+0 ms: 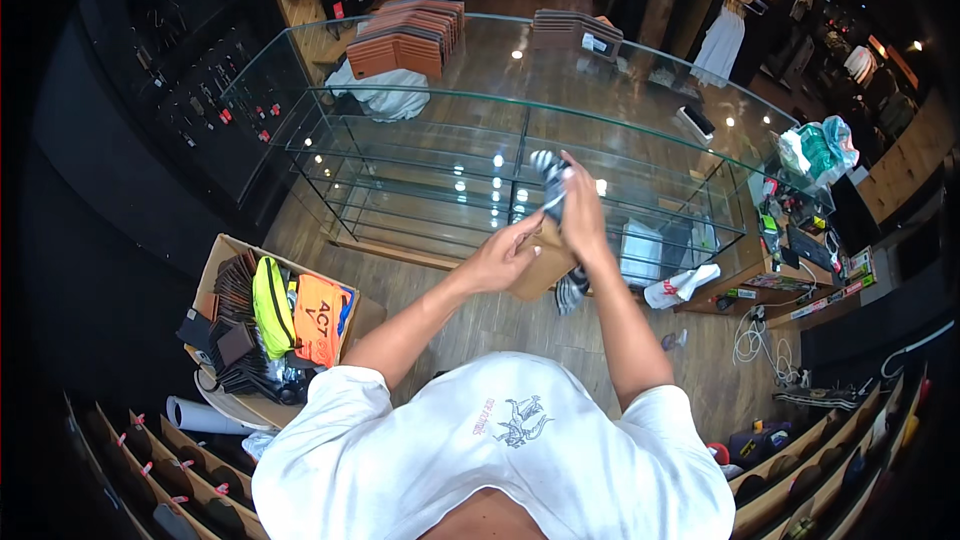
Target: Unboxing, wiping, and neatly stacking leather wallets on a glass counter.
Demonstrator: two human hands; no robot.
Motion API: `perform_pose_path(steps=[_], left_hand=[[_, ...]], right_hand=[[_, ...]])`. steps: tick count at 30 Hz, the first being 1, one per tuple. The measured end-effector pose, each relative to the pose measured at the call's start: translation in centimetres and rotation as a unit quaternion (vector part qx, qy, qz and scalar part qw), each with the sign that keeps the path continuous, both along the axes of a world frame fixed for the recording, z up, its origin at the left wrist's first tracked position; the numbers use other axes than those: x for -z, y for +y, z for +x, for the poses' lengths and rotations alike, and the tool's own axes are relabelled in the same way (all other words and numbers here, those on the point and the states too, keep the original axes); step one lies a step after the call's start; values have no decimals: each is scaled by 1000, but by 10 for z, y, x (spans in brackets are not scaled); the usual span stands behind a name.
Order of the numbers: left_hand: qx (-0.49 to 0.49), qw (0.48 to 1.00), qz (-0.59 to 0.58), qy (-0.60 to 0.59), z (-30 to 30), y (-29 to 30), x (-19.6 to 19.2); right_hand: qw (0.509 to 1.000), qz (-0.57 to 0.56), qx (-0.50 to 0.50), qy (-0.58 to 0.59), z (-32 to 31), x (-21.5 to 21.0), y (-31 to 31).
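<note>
flat tan piece (540, 265) | between hands (584, 220) | striped cloth (571, 292) above and below

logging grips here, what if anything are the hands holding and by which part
The left hand holds a flat brown item by its upper left edge; the right hand holds a striped cloth, seemingly by its middle.

A wide fisheye view looks steeply down and forward from the person's head, nearest to the white short-sleeved fabric T-shirt (430, 440) at six o'clock. The bare left hand (503, 258) and bare right hand (583, 215) fall mid-range, near the centre. Farther off, the clear glass rectangular display counter (480, 95) spans ten to two o'clock, edges bowed.
</note>
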State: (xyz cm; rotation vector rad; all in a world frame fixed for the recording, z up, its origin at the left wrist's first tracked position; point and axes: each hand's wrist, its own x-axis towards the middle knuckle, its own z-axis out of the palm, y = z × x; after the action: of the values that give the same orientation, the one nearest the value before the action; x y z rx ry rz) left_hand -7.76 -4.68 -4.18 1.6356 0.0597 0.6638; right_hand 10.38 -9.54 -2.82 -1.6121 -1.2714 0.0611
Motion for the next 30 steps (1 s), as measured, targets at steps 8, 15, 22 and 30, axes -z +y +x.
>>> perform_pose_path(steps=[8,15,22,30], left_hand=[[36,997,-25,56,-13,-10,-5],[63,991,-34,111,-15,-6,-3],[43,996,-45,63,-12,0,4],[-30,938,-340,-54,0,-3,-4]], right_hand=[[977,-118,92,152,-6,-20,3],[980,-153,98,78,9,10,7],[883,-85,165,432,57,6,16],[999,23,-1,39,-36,-24,-36]])
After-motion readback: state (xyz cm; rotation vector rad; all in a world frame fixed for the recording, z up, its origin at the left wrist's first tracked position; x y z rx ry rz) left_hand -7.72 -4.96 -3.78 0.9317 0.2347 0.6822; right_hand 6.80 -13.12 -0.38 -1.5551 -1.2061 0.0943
